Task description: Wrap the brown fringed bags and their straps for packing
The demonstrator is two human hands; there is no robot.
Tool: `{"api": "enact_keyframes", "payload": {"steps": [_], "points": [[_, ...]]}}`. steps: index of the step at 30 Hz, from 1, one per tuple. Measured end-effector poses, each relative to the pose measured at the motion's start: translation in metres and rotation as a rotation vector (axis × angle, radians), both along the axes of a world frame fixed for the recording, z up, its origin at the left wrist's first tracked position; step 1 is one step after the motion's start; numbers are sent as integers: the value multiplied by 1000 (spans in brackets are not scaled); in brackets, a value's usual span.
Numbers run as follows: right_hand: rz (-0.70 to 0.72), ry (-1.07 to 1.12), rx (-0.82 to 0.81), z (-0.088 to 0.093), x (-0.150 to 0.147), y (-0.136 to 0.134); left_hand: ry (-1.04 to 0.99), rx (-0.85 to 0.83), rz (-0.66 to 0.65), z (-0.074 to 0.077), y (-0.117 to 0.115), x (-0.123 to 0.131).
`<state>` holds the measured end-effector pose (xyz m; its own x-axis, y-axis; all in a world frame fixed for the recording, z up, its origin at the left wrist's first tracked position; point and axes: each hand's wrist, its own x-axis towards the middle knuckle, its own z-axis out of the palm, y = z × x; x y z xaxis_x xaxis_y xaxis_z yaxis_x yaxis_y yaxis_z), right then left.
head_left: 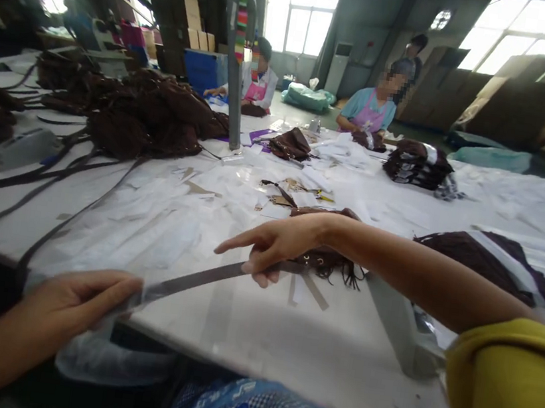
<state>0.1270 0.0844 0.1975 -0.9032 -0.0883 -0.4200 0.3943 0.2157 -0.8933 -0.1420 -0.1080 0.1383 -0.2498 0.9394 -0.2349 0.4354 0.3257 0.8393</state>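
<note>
A dark brown strap (207,280) stretches over the near edge of the white table, slanting up from left to right. At its lower end my left hand (84,296) is closed on it, partly over the table edge. Farther up, my right hand (282,242) pinches the same strap between thumb and curled fingers while the index finger points left. Behind the right wrist lies a brown bag (318,258) with eyelets and fringe, partly hidden by my forearm. Clear plastic (107,353) hangs at the table edge below my left hand.
Brown bags (149,107) are heaped at the left, with long straps trailing over the edge. A grey tape dispenser (402,325) stands right of my hands. Bundled brown pieces (500,264) lie at the right. Clear wrappers (150,215) cover the table (235,333). Two people work across it.
</note>
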Motion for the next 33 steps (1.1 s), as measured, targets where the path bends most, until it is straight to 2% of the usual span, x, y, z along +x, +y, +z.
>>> {"api": "enact_keyframes", "payload": {"steps": [3, 8, 10, 12, 15, 18, 22, 24, 26, 28, 30, 33], "points": [[-59, 0, 83, -16, 0, 0, 51, -119, -144, -12, 9, 18], [-5, 70, 80, -33, -15, -17, -73, -33, -348, -16, 41, 80], [-4, 78, 98, -43, -2, -12, -62, -30, -356, -21, 46, 84], [-25, 41, 179, -56, 20, -1, -15, -66, -322, -32, 46, 75], [-130, -27, 225, -79, 46, 14, 35, -99, -301, -49, 49, 67], [-176, 8, 155, -95, 47, 15, 46, -51, -349, -58, 64, 86], [-164, 73, 145, -98, 44, 13, -46, -15, -403, -64, 92, 129], [-181, 76, 276, -100, 55, 17, -50, -21, -409, -66, 101, 137], [-211, 48, 483, -104, 71, 25, 5, -37, -403, -70, 106, 137], [-244, 22, 618, -111, 85, 31, 46, -65, -391, -75, 109, 134], [-268, 38, 637, -118, 91, 35, 56, -81, -390, -81, 114, 136], [-265, 86, 571, -122, 85, 35, 93, -35, -422, -91, 126, 150]]}}
